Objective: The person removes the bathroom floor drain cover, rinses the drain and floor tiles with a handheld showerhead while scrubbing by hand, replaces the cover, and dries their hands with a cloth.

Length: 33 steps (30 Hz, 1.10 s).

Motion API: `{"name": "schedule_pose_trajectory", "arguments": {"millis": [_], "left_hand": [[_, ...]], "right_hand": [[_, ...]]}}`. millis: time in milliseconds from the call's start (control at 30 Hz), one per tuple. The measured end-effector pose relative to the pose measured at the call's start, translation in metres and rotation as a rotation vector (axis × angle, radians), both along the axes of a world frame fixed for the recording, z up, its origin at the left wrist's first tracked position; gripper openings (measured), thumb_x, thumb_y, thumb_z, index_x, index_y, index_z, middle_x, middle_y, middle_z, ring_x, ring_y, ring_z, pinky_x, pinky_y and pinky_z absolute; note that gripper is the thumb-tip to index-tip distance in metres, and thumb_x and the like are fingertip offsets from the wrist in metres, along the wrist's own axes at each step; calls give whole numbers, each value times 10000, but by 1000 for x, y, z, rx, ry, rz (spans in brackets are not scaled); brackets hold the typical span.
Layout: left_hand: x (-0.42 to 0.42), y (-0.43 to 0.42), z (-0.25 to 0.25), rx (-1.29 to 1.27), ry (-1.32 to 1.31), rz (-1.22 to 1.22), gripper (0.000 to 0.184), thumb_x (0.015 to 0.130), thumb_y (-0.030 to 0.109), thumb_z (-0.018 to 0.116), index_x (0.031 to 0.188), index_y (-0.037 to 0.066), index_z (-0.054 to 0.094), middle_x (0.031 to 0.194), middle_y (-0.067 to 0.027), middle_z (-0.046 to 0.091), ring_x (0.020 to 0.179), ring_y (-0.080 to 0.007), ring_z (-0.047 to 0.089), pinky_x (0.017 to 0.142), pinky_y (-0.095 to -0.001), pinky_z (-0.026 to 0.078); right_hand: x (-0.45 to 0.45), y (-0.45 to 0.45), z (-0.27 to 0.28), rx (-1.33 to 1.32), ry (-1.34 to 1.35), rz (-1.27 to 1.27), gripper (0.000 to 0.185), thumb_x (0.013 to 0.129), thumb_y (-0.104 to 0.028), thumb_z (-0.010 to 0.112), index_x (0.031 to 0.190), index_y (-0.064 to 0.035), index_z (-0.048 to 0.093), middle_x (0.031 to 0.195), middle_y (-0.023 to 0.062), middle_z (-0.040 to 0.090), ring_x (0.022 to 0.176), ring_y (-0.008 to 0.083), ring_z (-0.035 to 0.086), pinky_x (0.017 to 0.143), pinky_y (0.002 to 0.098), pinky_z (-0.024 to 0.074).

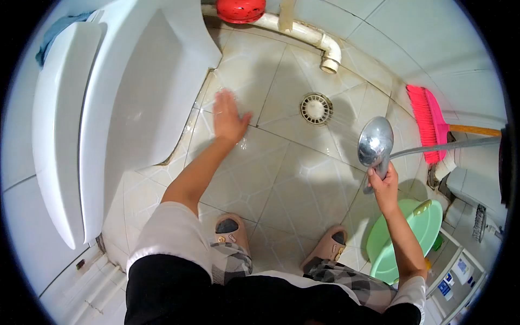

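Observation:
My right hand [384, 187] is wrapped round the handle of a silver shower head [375, 142], raised above the tiled floor at the right. A grey hose [444, 146] runs from near it toward the right wall. Out over the floor tiles [281, 157], beside the white toilet [146, 92], my left hand [228, 116] is stretched out with the thumb apart and nothing in it. Its fingers are a little blurred. Wet glints show on the tiles near this hand. A round floor drain [316, 109] lies between the two hands, farther forward.
A green basin [379, 244] stands by my right forearm. Against the right wall is a pink broom [428, 122]. A white pipe [303, 35] and a red container [241, 10] are at the back. A white rack [460, 271] holds bottles. My slippers [327, 246] are on the floor.

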State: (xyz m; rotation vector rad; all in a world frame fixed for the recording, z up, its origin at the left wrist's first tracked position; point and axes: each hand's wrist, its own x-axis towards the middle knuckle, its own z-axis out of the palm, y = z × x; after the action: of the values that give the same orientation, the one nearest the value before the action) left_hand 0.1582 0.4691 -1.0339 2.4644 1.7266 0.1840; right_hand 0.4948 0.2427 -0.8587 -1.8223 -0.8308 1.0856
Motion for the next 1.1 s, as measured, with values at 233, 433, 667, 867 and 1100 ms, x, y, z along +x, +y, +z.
{"name": "schedule_pose_trajectory", "arguments": {"millis": [233,433,667,867,1100], "left_hand": [[109,-12,2,-6,-172,-303,789,856,484,474,1395,-25,205,1472,-196,173,1374,-357,119,1095,-475,142],[22,-63,34,-268,-126,-1234,812,800,431,578,1403,20,220,1462,-142,233,1375,-326,149,1068,-504,203],[-34,-146,8,-566,-112,-1761,638,827,467,529,1395,263,321,1493,-40,201,1392,-280,109,1102,-498,129],[60,-71,13,-315,-81,-1342,599,838,448,509,1379,240,354,1484,-59,217,1374,-288,166,1089,-502,169],[132,19,37,-252,11,-959,617,841,376,540,1370,122,351,1450,-106,270,1354,-285,213,1074,-472,206]], "right_hand": [[-4,5,4,52,23,-21,227,812,-97,640,1013,-42,551,708,-46,500,573,41,434,508,195,355],[-7,5,11,62,-18,-9,235,817,-118,642,1018,-40,550,709,-38,514,568,44,452,505,205,374],[-3,-2,9,36,38,-17,242,806,-137,659,997,-40,548,716,-35,519,584,43,464,510,204,382],[4,-9,3,34,4,-38,229,805,-118,660,992,-42,553,728,-41,525,597,36,467,511,199,384],[15,-18,6,11,16,-83,208,788,-115,677,955,-61,567,740,-44,536,616,35,465,536,190,388]]}}
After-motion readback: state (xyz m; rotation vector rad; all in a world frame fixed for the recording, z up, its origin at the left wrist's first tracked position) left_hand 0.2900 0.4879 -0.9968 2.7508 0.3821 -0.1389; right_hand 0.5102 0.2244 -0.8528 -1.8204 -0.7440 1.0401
